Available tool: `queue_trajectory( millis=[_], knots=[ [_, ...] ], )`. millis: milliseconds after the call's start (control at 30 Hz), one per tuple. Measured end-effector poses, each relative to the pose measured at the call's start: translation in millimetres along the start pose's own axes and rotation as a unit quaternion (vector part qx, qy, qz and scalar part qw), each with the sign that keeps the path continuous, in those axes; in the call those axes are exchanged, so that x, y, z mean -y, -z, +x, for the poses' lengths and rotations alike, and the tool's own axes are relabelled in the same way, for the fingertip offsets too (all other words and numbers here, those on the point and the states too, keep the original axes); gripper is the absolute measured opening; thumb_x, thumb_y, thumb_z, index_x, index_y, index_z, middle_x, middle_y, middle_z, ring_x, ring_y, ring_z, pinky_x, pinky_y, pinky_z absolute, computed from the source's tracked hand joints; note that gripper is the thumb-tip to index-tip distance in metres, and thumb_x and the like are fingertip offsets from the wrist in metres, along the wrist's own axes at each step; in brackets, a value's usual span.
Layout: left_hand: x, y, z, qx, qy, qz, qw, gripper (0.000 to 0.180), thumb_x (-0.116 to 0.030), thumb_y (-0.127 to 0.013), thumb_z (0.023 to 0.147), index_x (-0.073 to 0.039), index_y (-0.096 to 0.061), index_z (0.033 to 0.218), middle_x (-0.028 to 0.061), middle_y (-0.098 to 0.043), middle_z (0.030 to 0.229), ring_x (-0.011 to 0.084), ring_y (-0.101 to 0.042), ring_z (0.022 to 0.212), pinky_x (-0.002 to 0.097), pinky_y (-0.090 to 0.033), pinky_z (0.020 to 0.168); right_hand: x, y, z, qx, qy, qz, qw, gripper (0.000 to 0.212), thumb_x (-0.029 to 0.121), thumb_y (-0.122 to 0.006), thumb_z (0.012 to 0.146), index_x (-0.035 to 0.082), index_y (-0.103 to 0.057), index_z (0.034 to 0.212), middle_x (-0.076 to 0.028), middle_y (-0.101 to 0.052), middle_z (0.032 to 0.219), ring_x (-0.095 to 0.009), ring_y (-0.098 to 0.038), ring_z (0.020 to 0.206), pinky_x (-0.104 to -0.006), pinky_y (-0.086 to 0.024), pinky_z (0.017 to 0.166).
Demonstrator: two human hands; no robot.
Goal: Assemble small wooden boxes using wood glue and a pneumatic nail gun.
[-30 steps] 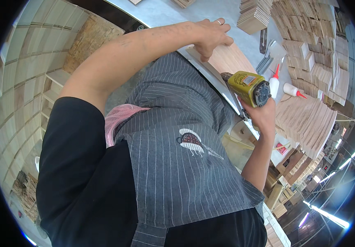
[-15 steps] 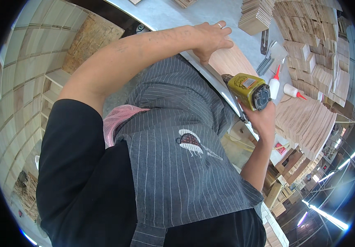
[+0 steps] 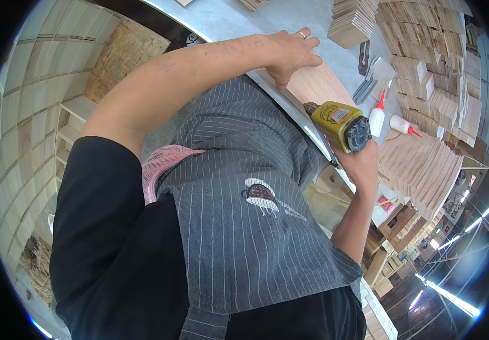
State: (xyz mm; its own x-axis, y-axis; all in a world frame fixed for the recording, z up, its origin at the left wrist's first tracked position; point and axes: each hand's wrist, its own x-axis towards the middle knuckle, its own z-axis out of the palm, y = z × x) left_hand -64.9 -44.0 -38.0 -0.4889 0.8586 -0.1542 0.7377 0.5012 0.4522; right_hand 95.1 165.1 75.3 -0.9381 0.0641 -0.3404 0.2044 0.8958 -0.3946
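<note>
A yellow-green nail gun (image 3: 338, 122) with a black end cap is gripped by my right hand (image 3: 360, 165), whose fingers are mostly hidden behind the tool. Its nose points toward the near edge of a flat wooden board (image 3: 325, 84) on the worktable; contact between them cannot be made out. My left hand (image 3: 294, 55), a ring on one finger, presses on the board's far-left end with fingers spread and the thumb at the near edge.
Beyond the board lie a white glue bottle with a red nozzle (image 3: 377, 119), a second bottle (image 3: 404, 124) and metal strips (image 3: 364, 90). Stacked wooden pieces (image 3: 353, 25) stand on the metal tabletop (image 3: 244, 25). More wood stacks (image 3: 423, 164) line the right side.
</note>
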Motion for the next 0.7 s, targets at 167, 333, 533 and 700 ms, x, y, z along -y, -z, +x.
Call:
queue_trajectory(
  millis=[167, 333, 533, 700],
  knots=[
    [-0.6, -2.8, -1.8, 0.001, 0.005, 0.007, 1.000, 0.089, -0.021, -0.092, 0.055, -0.012, -0.056, 0.135, 0.0161, -0.044, 0.138, 0.0366, -0.039, 0.134, 0.0472, -0.053, 0.100, -2.7, 2.5, 3.1, 0.008, 0.013, -0.010, 1.000, 0.034, 0.020, -0.084, 0.076, 0.000, -0.073, 0.100, -0.019, -0.074, 0.089, -0.033, -0.075, 0.085, -0.0391, -0.057, 0.074],
    [20.7, -11.3, -7.7, -0.010, -0.017, -0.009, 1.000, 0.098, -0.023, -0.092, 0.056, -0.013, -0.051, 0.144, 0.0183, -0.038, 0.152, 0.0387, -0.031, 0.145, 0.0477, -0.047, 0.109, -3.4, 12.0, 8.2, -0.009, -0.040, 0.027, 0.999, 0.042, 0.022, -0.086, 0.078, 0.001, -0.073, 0.111, -0.010, -0.077, 0.093, -0.018, -0.073, 0.081, -0.0349, -0.056, 0.076],
    [40.0, -2.1, -21.3, -0.005, -0.002, -0.053, 0.999, 0.107, -0.016, -0.092, 0.055, -0.011, -0.047, 0.151, 0.0211, -0.033, 0.159, 0.0360, -0.034, 0.147, 0.0455, -0.041, 0.117, 27.7, 10.9, 23.0, 0.035, -0.045, -0.021, 0.998, 0.043, 0.026, -0.086, 0.078, -0.001, -0.073, 0.109, -0.014, -0.077, 0.095, -0.023, -0.075, 0.089, -0.0367, -0.056, 0.079],
    [42.9, -3.5, -27.1, -0.026, -0.009, -0.006, 1.000, 0.106, -0.015, -0.092, 0.055, -0.011, -0.047, 0.151, 0.0194, -0.036, 0.159, 0.0346, -0.038, 0.146, 0.0453, -0.039, 0.118, 48.4, -0.6, 39.0, 0.048, 0.045, -0.029, 0.997, 0.040, 0.026, -0.086, 0.077, 0.000, -0.074, 0.105, -0.016, -0.076, 0.091, -0.028, -0.075, 0.086, -0.0379, -0.057, 0.077]
  ],
)
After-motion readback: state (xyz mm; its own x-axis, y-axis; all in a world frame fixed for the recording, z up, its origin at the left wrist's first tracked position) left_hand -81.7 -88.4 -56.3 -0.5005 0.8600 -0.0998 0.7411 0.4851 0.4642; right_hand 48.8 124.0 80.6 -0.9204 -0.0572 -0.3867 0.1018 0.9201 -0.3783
